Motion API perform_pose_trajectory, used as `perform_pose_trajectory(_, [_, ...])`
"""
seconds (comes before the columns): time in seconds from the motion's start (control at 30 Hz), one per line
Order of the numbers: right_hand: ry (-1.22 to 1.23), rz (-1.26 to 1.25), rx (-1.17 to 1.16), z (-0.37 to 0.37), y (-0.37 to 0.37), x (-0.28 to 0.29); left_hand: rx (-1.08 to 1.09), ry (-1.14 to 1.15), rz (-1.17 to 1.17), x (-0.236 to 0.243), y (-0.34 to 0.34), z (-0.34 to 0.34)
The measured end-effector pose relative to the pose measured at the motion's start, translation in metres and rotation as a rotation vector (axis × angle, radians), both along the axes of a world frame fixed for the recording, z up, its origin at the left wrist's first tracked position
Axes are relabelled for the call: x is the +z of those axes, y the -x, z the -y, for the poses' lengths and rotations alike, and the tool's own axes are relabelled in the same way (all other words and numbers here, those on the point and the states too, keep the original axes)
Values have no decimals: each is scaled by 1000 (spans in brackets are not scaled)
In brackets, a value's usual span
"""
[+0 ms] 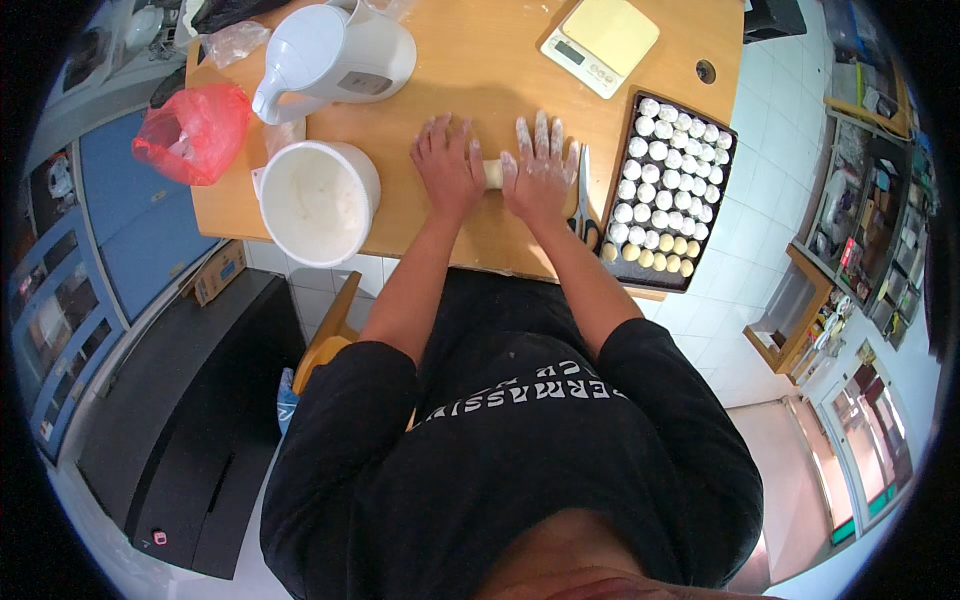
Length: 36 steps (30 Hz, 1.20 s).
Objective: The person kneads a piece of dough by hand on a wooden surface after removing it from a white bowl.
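Note:
A pale roll of dough point(493, 175) lies on the wooden table, visible in the gap between my two hands. My left hand point(447, 168) rests palm down over its left end, fingers spread and dusted with flour. Over the right end lies my right hand point(540, 170), also flat, its floury fingers stretched away from me. The palms hide the ends of the dough. Just right of my right hand is a pair of scissors point(583, 205), blades pointing away and dark handles near the table's front edge.
A black tray point(632, 271) holds rows of small dough balls, most white-coated, the nearest ones yellowish. Beyond it sits a kitchen scale point(592, 72). At the left stand a white bucket point(320, 215), a white electric kettle point(375, 55) and a red plastic bag point(195, 130).

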State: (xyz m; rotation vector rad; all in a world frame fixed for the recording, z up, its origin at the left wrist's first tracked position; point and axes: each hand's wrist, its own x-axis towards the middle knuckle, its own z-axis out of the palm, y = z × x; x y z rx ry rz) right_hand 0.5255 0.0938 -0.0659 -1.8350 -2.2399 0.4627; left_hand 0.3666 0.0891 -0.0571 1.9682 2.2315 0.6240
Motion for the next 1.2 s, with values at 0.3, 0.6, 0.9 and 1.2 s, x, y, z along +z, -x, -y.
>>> perform_pose_trajectory(0.3, [-94, -94, 3, -90, 12, -11, -145, 6, 282, -10, 14, -64])
perform_pose_trajectory(0.6, [109, -63, 189, 89, -47, 15, -378, 347, 110, 4, -16, 114])
perform_pose_trajectory(0.9, [21, -15, 76, -11, -22, 6, -66, 294, 36, 6, -31, 1])
perform_pose_trajectory(1.2, [-71, -51, 118, -96, -2, -7, 151, 254, -10, -7, -28, -82])
